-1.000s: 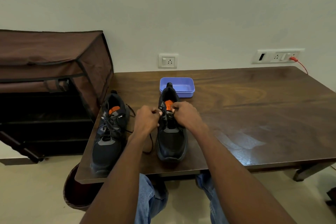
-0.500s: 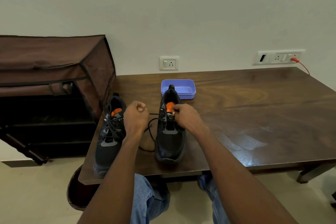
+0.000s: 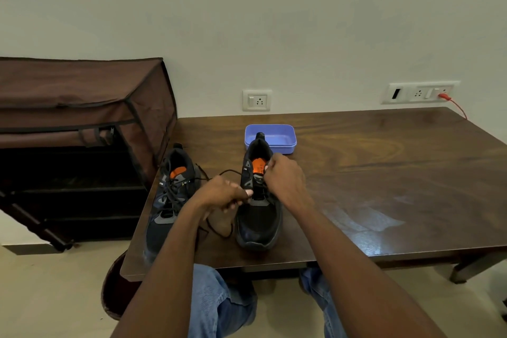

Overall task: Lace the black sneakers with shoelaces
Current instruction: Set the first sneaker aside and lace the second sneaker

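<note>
**A:** Where do things stand?

**B:** Both black sneakers sit near the table's point(image 3: 384, 173) left edge, toes toward the front edge. The left sneaker point(image 3: 170, 195) looks laced already. The right sneaker point(image 3: 259, 217) is the one in hand, just in front of a blue tray point(image 3: 285, 143).

**A:** And the hands?

**B:** The left hand point(image 3: 223, 195) has its grip pinched on the shoelace point(image 3: 219, 228) at the shoe's left eyelet row, slack looping onto the table. The right hand point(image 3: 285, 181) is curled at the upper eyelets by the orange tongue label; I cannot tell whether it grips lace or the shoe.

**A:** How to do this step well?

**B:** I'd pin the shoe with the right hand, draw the slack through evenly and keep the lace flat, so the loose loop doesn't snag the neighbouring sneaker.
</note>
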Demonstrator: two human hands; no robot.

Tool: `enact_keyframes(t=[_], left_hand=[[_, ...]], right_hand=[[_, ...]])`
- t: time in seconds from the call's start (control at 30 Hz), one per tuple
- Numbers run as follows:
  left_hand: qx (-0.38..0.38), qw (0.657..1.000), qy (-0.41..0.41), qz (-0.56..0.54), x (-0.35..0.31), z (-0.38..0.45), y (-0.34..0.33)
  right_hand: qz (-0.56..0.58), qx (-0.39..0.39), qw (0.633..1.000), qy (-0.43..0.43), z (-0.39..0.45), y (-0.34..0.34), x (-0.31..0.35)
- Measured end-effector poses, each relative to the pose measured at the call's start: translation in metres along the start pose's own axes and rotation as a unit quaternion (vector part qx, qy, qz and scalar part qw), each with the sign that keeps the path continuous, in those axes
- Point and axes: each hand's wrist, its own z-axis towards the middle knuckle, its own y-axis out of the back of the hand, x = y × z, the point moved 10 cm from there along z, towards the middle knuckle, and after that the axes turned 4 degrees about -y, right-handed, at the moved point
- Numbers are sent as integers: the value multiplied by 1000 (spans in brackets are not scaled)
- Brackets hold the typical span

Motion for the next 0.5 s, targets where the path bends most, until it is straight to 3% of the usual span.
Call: enact_keyframes(t=[0.07,0.13,0.17,0.27,0.33,0.5], left_hand=[[73,997,-6,-28,-4,-8,-15],[105,994,-11,-29,-8,-11,-23],[112,993,-12,-26,-9,-11,-26],[113,993,9,-17,-6,-13,-24],[75,997,20,-18,-1,-11,-13],[-103,978,-70,-170,-19,-3,21]], right_hand=[[54,106,991,-62,-6,-18,-5],[92,233,963,-96,-23,-39,-2],[110,260,954,-102,-30,-43,1],[242,229,934,-131,-33,-33,3],[370,195,897,-141,-29,-20,1],[635,179,744,-103,-19,14,6]])
